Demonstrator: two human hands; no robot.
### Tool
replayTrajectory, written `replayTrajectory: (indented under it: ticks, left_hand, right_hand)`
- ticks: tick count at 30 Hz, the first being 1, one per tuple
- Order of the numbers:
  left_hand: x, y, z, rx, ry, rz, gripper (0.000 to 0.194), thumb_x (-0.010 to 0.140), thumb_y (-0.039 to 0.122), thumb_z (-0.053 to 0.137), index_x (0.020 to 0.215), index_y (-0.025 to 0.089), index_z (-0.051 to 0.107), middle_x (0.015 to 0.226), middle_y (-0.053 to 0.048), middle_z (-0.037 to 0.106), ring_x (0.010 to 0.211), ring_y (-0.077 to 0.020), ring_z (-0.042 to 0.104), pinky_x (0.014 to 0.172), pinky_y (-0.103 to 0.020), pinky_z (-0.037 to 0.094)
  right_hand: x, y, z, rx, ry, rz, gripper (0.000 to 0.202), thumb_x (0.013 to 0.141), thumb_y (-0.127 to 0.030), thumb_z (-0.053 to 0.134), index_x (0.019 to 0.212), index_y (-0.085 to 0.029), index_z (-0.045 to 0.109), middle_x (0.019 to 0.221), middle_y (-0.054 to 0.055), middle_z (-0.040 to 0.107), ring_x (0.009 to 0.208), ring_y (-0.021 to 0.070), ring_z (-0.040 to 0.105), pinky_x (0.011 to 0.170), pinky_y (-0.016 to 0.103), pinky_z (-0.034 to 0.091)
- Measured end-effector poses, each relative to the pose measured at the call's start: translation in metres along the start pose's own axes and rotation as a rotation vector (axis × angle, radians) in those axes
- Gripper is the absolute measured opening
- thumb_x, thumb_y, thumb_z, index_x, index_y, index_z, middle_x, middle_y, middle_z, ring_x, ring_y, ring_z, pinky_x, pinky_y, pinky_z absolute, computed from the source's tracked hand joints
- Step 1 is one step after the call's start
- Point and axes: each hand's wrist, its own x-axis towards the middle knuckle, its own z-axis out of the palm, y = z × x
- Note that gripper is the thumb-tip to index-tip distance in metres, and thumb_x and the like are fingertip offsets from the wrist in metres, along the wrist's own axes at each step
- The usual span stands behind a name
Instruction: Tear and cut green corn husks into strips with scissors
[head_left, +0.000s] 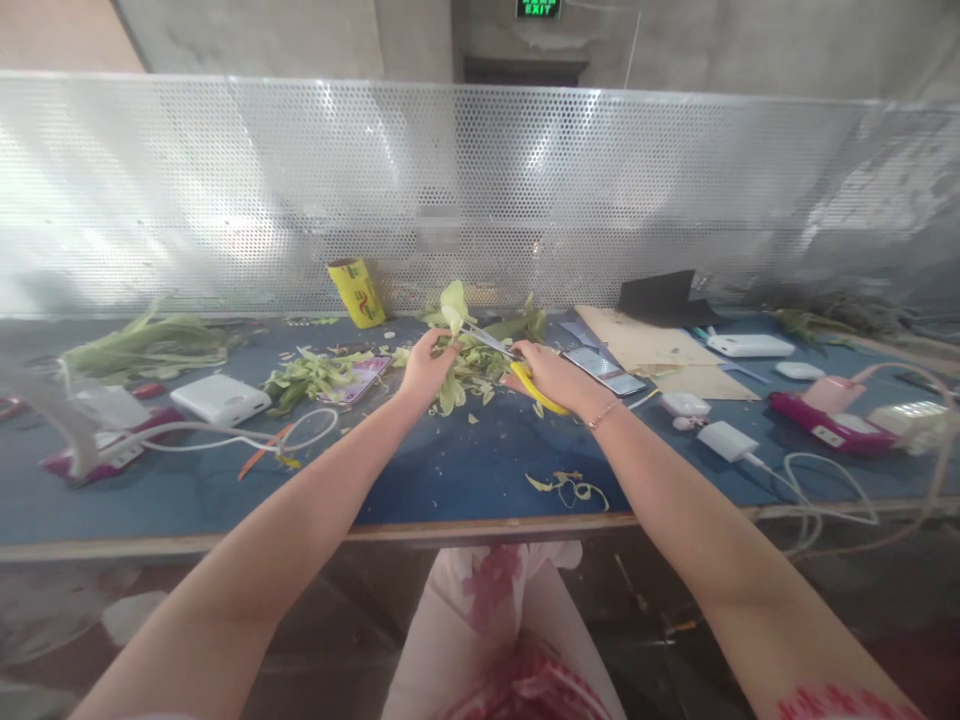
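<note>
Near the middle of the blue table, my left hand (430, 366) has its fingers closed on a pale green leaf (454, 305), which stands upright above the fingertips. My right hand (551, 376) grips yellow-handled scissors (534, 390). Their metal blades point left and reach the lower part of the leaf; whether they are parted is hard to tell. Under and behind both hands lies a heap of cut green pieces (450, 392). Another pile of leafy scraps (311, 377) rests on a purple phone (364, 380) to the left.
A yellow can (356, 293) leans by the perforated screen (247, 200). Long leaves (142, 345), a white power bank (220, 399) and cables lie left. To the right are a phone (604, 371), cardboard (652, 345), chargers (727, 441) and a purple power strip (829, 425).
</note>
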Motion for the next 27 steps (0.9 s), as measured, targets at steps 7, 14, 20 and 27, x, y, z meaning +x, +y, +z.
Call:
replayTrajectory:
  ticks: [7, 14, 20, 27]
  left_hand:
    - [-0.003, 0.006, 0.001, 0.104, -0.009, 0.019, 0.018, 0.068, 0.030, 0.060, 0.083, 0.020, 0.060, 0.070, 0.003, 0.058, 0.056, -0.0107, 0.049, 0.060, -0.024, 0.037]
    - [-0.004, 0.009, 0.001, 0.066, -0.007, 0.019, 0.019, 0.063, 0.027, 0.066, 0.078, 0.018, 0.060, 0.070, 0.001, 0.058, 0.068, -0.0126, 0.052, 0.065, -0.024, 0.039]
    - [-0.009, 0.014, 0.003, 0.060, -0.011, 0.005, 0.024, 0.059, 0.026, 0.070, 0.079, 0.018, 0.058, 0.077, -0.002, 0.062, 0.076, -0.0157, 0.058, 0.071, -0.027, 0.043]
    - [-0.010, 0.020, 0.004, 0.037, 0.000, -0.044, 0.024, 0.055, 0.022, 0.075, 0.072, 0.018, 0.058, 0.075, -0.003, 0.063, 0.079, -0.0176, 0.060, 0.073, -0.028, 0.044]
  right_hand:
    - [0.002, 0.003, 0.004, 0.015, -0.040, -0.060, 0.050, 0.083, -0.052, 0.051, 0.118, -0.015, 0.047, 0.109, 0.017, 0.059, 0.096, 0.0265, 0.058, 0.082, 0.036, 0.043]
    - [0.003, -0.001, 0.006, 0.059, -0.052, -0.070, 0.043, 0.083, -0.045, 0.053, 0.114, -0.016, 0.050, 0.099, 0.013, 0.062, 0.087, 0.0225, 0.058, 0.075, 0.032, 0.042]
    - [0.007, 0.005, 0.012, 0.068, -0.021, -0.102, 0.035, 0.083, -0.044, 0.052, 0.106, -0.018, 0.056, 0.079, 0.006, 0.061, 0.071, 0.0173, 0.055, 0.067, 0.027, 0.039]
    - [0.011, 0.013, 0.020, 0.139, 0.007, -0.128, 0.028, 0.080, -0.046, 0.054, 0.091, -0.020, 0.060, 0.063, -0.002, 0.054, 0.058, 0.0121, 0.047, 0.059, 0.023, 0.034]
